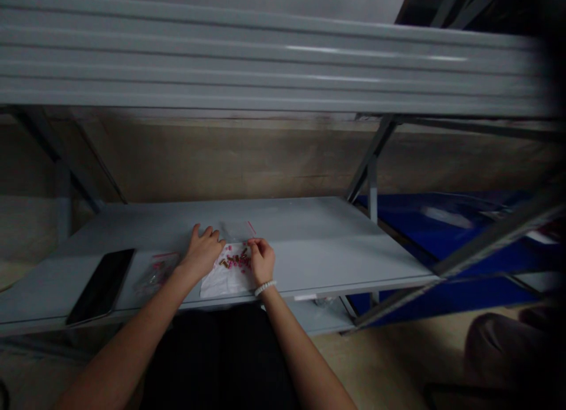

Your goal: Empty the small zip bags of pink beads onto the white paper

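Note:
A white sheet [221, 282] lies near the front edge of the grey shelf, bearing a small pile of pink and brass-coloured pieces [236, 260]. My left hand [202, 252] rests by the sheet's left edge, fingers apart, with nothing visible in it. On the other side, my right hand [262, 260], with a pale beaded bracelet [265, 288] on its wrist, is pinched at the sheet's upper right, next to the pile. What its fingertips hold, if anything, is too small to make out. Just beyond the hands is a clear zip bag [237, 229] with a red strip.
Left of my forearm lies another clear bag [157, 273] with small items inside. A black tablet [101, 285] sits farther left. A ribbed grey beam [265, 62] crosses above the grey shelf [336, 251]. Blue shelving [451, 221] and slanted metal struts stand at right.

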`<action>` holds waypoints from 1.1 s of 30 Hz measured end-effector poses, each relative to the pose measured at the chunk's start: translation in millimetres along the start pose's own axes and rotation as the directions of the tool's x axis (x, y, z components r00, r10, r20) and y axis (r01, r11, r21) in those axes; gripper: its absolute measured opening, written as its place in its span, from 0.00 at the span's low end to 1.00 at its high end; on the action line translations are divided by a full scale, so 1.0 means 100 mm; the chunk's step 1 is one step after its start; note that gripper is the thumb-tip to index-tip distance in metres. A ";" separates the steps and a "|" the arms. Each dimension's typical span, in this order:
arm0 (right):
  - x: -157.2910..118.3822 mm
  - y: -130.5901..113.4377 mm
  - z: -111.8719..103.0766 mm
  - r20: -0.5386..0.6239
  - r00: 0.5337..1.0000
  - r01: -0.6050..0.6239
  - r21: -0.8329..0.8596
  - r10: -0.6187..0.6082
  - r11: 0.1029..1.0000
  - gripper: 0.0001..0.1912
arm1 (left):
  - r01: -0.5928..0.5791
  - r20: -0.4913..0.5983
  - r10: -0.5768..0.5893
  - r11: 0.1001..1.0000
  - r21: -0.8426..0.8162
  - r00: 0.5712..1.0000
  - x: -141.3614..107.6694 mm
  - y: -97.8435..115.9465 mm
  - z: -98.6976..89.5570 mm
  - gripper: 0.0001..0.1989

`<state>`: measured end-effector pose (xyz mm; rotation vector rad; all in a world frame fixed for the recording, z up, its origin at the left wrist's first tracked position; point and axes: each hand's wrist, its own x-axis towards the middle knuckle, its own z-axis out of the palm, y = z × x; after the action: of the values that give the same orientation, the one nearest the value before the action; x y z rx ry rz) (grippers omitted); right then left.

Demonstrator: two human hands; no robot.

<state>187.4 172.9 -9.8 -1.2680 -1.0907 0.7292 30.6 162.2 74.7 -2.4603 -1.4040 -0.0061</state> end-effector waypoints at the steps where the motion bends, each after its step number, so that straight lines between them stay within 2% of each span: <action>1: 0.01 0.00 0.00 0.001 1.000 -0.003 -0.006 0.003 1.000 0.13 | 0.003 0.005 -0.003 1.000 0.007 1.000 0.00 0.01 -0.01 0.12; 10: -0.07 0.07 0.06 0.012 0.999 -0.030 0.009 0.030 1.000 0.14 | 0.015 0.062 -0.014 1.000 -0.010 0.998 0.02 0.03 0.00 0.14; 12: 0.05 0.09 -0.06 -0.009 1.000 0.018 0.005 -0.018 1.000 0.16 | 0.027 0.084 -0.025 0.999 -0.024 0.996 -0.01 0.01 0.00 0.16; 14: 0.38 0.06 -0.38 -0.048 0.992 0.112 -0.105 -0.118 0.988 0.17 | 0.046 0.099 -0.041 0.998 -0.046 0.994 -0.05 -0.01 -0.04 0.20; 15: 0.61 0.02 -0.61 -0.040 0.983 0.164 -0.266 -0.181 0.950 0.18 | 0.070 0.093 -0.064 0.996 -0.061 0.994 -0.08 -0.03 -0.07 0.22; 16: 0.87 -0.03 -0.86 -0.013 0.982 0.159 -0.475 -0.187 0.865 0.20 | 0.077 0.071 -0.072 0.994 -0.079 0.995 -0.11 -0.04 -0.10 0.23; 17: 1.13 -0.07 -1.12 0.021 0.994 0.089 -0.694 -0.104 0.715 0.20 | 0.077 0.050 -0.072 0.992 -0.097 0.996 -0.13 -0.05 -0.14 0.25; 18: 1.37 -0.10 -1.36 0.079 0.997 0.072 -0.851 -0.009 0.520 0.20 | 0.075 0.025 -0.073 0.990 -0.117 0.997 -0.16 -0.05 -0.17 0.25; 20: 1.73 -0.10 -1.71 0.103 0.994 0.082 -0.899 0.026 0.429 0.19 | 0.046 -0.041 -0.054 0.985 -0.164 0.998 -0.20 -0.04 -0.23 0.25; 21: 1.84 -0.05 -1.81 0.117 0.992 0.093 -0.911 0.036 0.402 0.20 | 0.036 -0.069 -0.049 0.982 -0.183 0.996 -0.22 -0.03 -0.24 0.26; 23: 1.92 0.09 -1.88 0.141 0.989 0.115 -0.926 0.048 0.358 0.20 | 0.026 -0.105 -0.049 0.977 -0.211 0.993 -0.23 0.00 -0.25 0.26; 26: 1.88 0.30 -1.84 0.141 0.990 0.126 -0.940 0.026 0.316 0.20 | 0.048 -0.112 -0.077 0.969 -0.242 0.991 -0.25 0.04 -0.24 0.26; 29: 1.83 0.37 -1.82 0.058 0.998 0.056 -0.956 0.001 0.290 0.21 | 0.076 -0.100 -0.105 0.962 -0.261 0.989 -0.31 0.09 -0.22 0.25; 33: 1.85 0.34 -1.84 -0.066 0.997 -0.075 -0.955 0.040 0.287 0.24 | 0.138 -0.109 -0.177 0.944 -0.299 0.978 -0.50 0.13 -0.14 0.25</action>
<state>427.8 278.7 9.1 -2.3648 -1.5404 -0.0403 17.5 109.9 77.1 -2.5065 -1.6355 -0.4355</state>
